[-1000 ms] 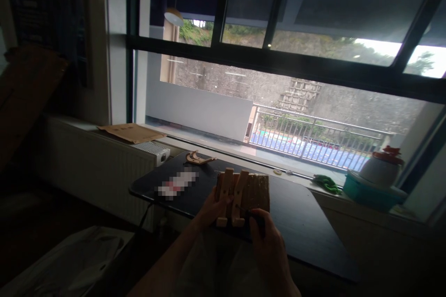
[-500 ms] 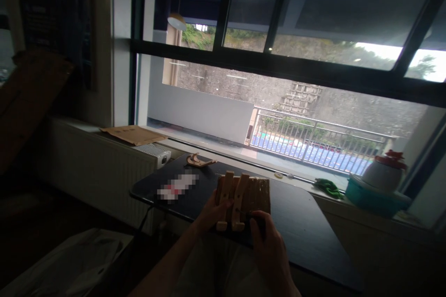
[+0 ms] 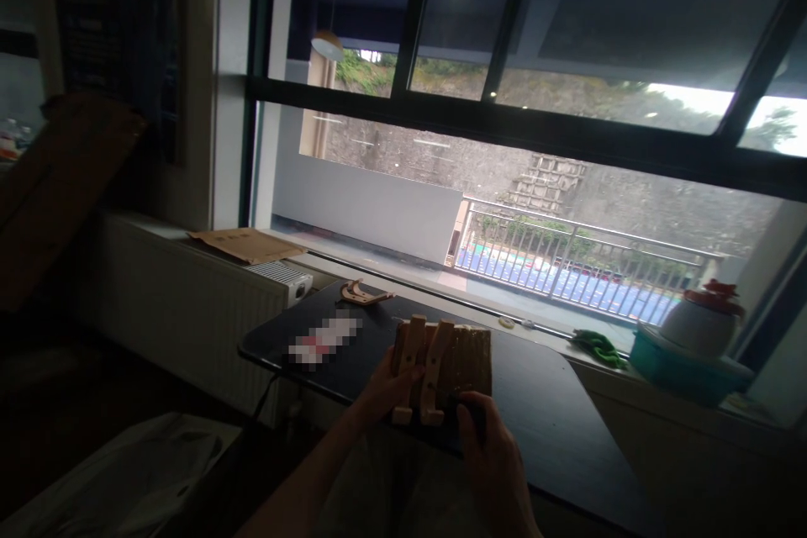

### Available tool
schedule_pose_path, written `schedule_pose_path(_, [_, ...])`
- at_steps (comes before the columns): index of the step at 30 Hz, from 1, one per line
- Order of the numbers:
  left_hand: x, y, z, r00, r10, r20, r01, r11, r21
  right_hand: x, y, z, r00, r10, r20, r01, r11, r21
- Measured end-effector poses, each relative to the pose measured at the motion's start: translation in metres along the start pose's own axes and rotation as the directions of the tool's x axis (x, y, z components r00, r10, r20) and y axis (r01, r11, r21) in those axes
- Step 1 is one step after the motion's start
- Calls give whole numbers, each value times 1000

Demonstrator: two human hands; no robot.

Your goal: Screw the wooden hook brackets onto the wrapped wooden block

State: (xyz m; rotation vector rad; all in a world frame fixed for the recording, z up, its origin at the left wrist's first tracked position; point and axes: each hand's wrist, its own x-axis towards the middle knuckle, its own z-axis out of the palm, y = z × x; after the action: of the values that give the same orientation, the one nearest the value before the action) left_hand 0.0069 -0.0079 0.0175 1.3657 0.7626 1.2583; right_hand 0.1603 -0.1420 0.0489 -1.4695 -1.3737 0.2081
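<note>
My left hand grips a light wooden strip with a hooked lower end from the left side, with the thumb across its front. A second such strip lies alongside it, with dark holes in it. Behind both is a brown rectangular block, its material hard to make out in the dim light. My right hand is closed round a tool with a dark handle. The tool points left at the second strip near a hole; its tip is too dark to make out.
The pieces are above the near edge of a dark table. Curved wooden parts and a blurred white-and-red item lie on it. On the sill are a green cloth, a teal container and a white-and-red jug.
My right hand and the dark-handled tool have shifted slightly right and down relative to the wooden strips. My left hand keeps its grip. The whole view has moved a little.
</note>
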Motion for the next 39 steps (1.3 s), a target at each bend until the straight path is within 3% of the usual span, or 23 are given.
schedule_pose_path(11, [1,-3,0,1000,-3,-24,3,1000,19,0,-2,-3,999,-7,44,8,999,-31])
schedule_pose_path(20, [4,-8,1,1000,8,-14,-8,1000,-2,2,0,2,1000,-29,4,30,1000,-10])
schedule_pose_path(26, [1,-3,2,1000,4,5,-4,1000,-3,4,5,-6,989,-115,89,130,974,-185])
schedule_pose_path(31, [1,-1,2,1000,8,2,-8,1000,4,19,-6,-23,927,-282,245,361,850,-384])
schedule_pose_path(36, [0,0,3,1000,26,15,-26,1000,-2,37,-29,-36,816,-311,488,552,670,-496])
schedule_pose_path(39, [-1,0,4,1000,25,7,-25,1000,5,40,-36,-35,771,-325,548,621,576,-531])
